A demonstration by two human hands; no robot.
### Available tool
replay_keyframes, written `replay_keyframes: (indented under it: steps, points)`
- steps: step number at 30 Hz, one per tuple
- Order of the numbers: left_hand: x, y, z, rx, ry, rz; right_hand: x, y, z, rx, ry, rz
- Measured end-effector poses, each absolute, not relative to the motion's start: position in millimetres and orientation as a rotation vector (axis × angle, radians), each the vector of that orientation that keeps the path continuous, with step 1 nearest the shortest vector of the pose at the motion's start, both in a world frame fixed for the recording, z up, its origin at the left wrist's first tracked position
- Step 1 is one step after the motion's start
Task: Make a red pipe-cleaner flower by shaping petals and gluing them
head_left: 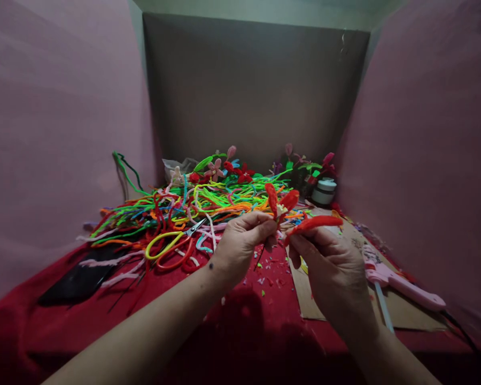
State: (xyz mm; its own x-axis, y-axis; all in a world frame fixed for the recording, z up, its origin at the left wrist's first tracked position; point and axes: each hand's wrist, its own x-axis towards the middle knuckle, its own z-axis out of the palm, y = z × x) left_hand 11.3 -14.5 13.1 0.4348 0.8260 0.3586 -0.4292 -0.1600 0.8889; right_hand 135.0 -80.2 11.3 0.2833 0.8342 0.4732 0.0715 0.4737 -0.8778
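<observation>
Between the thumb and fingers of my left hand (pixel 244 240) is a pipe cleaner flower (pixel 287 201) with red petals and a pale yellow centre. A thin dark stem runs down below that hand. My right hand (pixel 331 262) pinches a separate red pipe cleaner petal (pixel 316 223), which points to the right. The petal's pinched end is close beside the flower's base; whether they touch I cannot tell. Left of my left hand lie scissors (pixel 170 246) with yellow and red handles, their blades pointing up and right.
Many coloured pipe cleaners (pixel 224 198) are heaped at the back left. Finished flowers (pixel 214 170) and a white-lidded jar (pixel 324 191) stand behind. A pink glue gun (pixel 404 283) lies on cardboard (pixel 417 318) at right. A black flat object (pixel 78 275) lies left on the red cloth (pixel 160 334).
</observation>
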Motion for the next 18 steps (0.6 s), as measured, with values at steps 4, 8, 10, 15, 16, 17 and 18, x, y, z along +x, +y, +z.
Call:
replay_keyframes:
  steps: [4,8,10,15,16,17,18]
  points:
    - [13.8,-21.5,16.1,1.326,0.46,1.19,134.5,-77.6,12.0,-0.986,-1.272,0.647]
    - [15.3,-23.2,14.6,1.308,0.465,1.19,135.3,-73.0,10.9,-1.006,-1.279,0.682]
    - [15.5,-22.2,12.7,1.287,0.454,1.186,135.9,-70.6,9.2,-0.962,-1.265,0.732]
    - [15.6,-20.9,10.7,1.243,0.43,1.175,138.1,-65.5,6.5,-0.852,-1.242,0.822]
    - [15.5,-21.0,10.7,1.244,0.429,1.173,138.7,-65.0,6.6,-0.856,-1.244,0.82]
    - [15.5,-21.2,10.6,1.246,0.429,1.174,139.3,-64.7,6.9,-0.86,-1.247,0.814]
    - [15.4,-21.3,10.4,1.25,0.43,1.174,139.8,-64.6,7.3,-0.866,-1.249,0.807]
